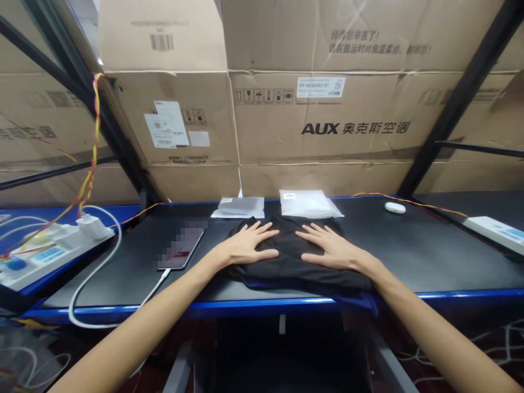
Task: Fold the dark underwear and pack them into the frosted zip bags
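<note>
Garment (291, 270), dark, folded: lies at the front edge of the black table (409, 251), long axis running left to right. Left hand (248, 246) and right hand (332, 249) lie flat on top, fingers spread, pinching nothing. Each covers its own half, equally near.

I see a black garment (290, 267), navy along its near edge, on a black table (429, 256) trimmed in bright blue. Behind the garment lie a frosted white bag (239, 207) and a clear bag (309, 204) with a white label. Right of the garment sits a white case (395, 207). Left of it are a dark phone (180, 248) on a white cable (92, 284), a white power strip (53, 248) with blue labels, and a red-and-yellow twisted wire (95, 136). Behind the garment stand brown cardboard boxes (319, 142) with black lettering and white stickers.
</note>
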The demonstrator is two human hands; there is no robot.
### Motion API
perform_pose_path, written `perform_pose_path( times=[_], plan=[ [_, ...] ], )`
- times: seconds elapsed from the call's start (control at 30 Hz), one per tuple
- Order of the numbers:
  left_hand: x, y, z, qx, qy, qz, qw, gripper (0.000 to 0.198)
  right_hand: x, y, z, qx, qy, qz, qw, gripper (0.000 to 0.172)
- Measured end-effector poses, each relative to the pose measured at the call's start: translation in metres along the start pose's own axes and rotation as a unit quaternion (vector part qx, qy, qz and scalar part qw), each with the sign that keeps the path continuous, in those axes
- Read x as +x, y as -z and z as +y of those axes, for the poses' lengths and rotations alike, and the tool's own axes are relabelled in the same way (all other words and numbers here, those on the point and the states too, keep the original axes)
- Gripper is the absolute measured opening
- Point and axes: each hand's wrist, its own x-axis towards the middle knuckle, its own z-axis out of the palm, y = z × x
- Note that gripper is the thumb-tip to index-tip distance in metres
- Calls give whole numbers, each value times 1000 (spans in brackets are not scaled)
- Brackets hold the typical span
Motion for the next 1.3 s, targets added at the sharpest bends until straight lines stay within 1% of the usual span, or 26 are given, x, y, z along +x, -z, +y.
perform_pose_path(
  times=[0.07,0.13,0.17,0.2,0.23,0.3,0.37,0.47,0.6,0.7,0.77,0.83,0.87,0.93,1.0,1.07,1.13,1.2,1.3],
  plan=[
    [4,5,-9,-10,-9,40,999,55,0,0,0,1,-1,0,1000,78],
    [9,12,-25,10,-10,106,994,48,0,1,0,2,-1,-1,1000,78],
    [12,17,-35,40,4,142,989,46,0,1,0,4,-1,1,1000,78],
    [14,21,-45,74,26,158,984,47,0,1,0,6,-1,2,1000,78],
    [17,24,-56,110,51,159,980,49,0,0,0,8,-1,5,1000,77],
    [20,29,-73,164,87,135,973,60,0,0,0,12,1,8,1000,76],
    [24,29,-85,187,113,129,967,67,0,0,1,16,3,10,1000,75],
    [30,24,-92,199,141,144,959,66,-1,2,0,30,5,13,999,73],
    [37,23,-91,196,168,176,950,53,-4,6,0,63,6,21,998,69],
    [36,32,-85,188,177,209,943,45,-6,9,1,72,7,37,997,68],
    [33,40,-77,191,186,236,934,45,-6,9,2,73,7,49,996,67],
    [29,46,-63,198,182,270,924,46,-6,8,3,74,7,60,995,65],
    [27,46,-53,203,168,288,921,46,-6,8,4,74,5,65,995,64],
    [25,43,-29,206,113,303,924,47,-6,8,5,72,2,81,994,62],
    [26,34,-2,200,63,291,933,48,-6,9,6,68,2,105,992,61],
    [31,20,23,202,21,250,947,50,-5,9,8,65,-2,135,989,62],
    [38,5,41,213,-12,211,954,50,-4,7,12,59,-4,156,986,62],
    [45,-8,50,230,-44,180,955,50,-2,5,18,45,-9,165,985,62],
    [50,-15,47,255,-94,158,949,46,0,-1,28,6,-41,193,980,70]
  ],
)
